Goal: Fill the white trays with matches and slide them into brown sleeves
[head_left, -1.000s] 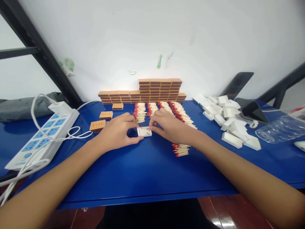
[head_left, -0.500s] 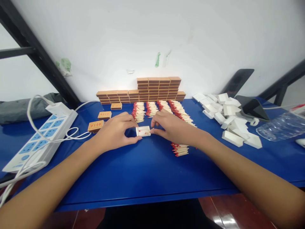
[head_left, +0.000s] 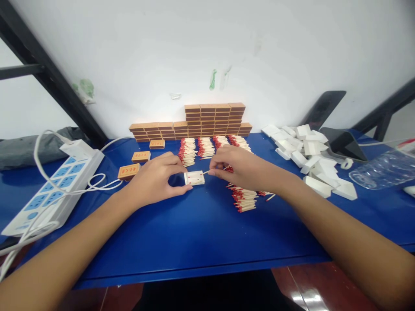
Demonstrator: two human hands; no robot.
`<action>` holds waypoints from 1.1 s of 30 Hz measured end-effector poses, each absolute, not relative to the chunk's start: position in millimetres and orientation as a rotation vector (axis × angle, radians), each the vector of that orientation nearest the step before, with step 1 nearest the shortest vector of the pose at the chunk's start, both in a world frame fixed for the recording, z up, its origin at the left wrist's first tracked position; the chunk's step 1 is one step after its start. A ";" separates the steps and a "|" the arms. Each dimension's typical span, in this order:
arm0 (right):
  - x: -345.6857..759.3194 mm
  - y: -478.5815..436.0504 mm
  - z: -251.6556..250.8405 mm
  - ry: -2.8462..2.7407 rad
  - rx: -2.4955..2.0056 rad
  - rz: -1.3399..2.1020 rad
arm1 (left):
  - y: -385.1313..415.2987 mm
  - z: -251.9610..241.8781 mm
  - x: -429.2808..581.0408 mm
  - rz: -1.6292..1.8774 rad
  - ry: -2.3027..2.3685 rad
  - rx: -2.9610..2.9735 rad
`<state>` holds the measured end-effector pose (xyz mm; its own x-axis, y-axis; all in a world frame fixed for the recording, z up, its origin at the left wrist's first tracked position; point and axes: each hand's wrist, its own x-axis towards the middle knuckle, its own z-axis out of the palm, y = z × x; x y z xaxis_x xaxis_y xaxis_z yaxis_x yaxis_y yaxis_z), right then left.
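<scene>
Between the thumb and fingers of my left hand [head_left: 158,177] is a small white matchbox tray [head_left: 197,179], resting on the blue table with a few red-tipped matches lying in it. My right hand [head_left: 243,168] is closed in a pinch on a match [head_left: 206,172], whose far end reaches over the tray's right end. Behind the hands, piles of matches [head_left: 187,152] lie in a row, partly covered by my right hand. Another match pile [head_left: 244,200] lies under and in front of the right wrist.
Orange matchboxes [head_left: 214,125] are stacked against the wall, and three more matchboxes [head_left: 129,172] lie at left. A power strip [head_left: 78,172] with white cables stands further left. On the right are a heap of white trays [head_left: 311,151], a phone [head_left: 343,144] and a clear plastic bottle [head_left: 382,170].
My right hand has shifted slightly right, away from the tray, and a match now shows in its fingers. The matches in the tray lie differently. My left hand stays on the tray.
</scene>
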<state>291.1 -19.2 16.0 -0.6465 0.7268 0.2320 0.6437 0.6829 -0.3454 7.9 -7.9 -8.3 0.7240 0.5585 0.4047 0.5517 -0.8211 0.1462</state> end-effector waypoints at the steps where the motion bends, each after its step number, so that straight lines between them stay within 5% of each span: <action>1: 290.7 -19.1 16.2 -2.525 -1.064 0.316 | -8.4 -7.9 8.2 0.695 0.929 2.903; 24: 262.6 -24.1 -15.6 -2.449 -0.997 0.532 | -11.6 -7.0 9.6 0.715 0.878 2.877; 33: 274.2 -18.4 -7.5 -2.418 -1.000 0.364 | -10.0 -7.6 8.7 0.677 0.903 2.884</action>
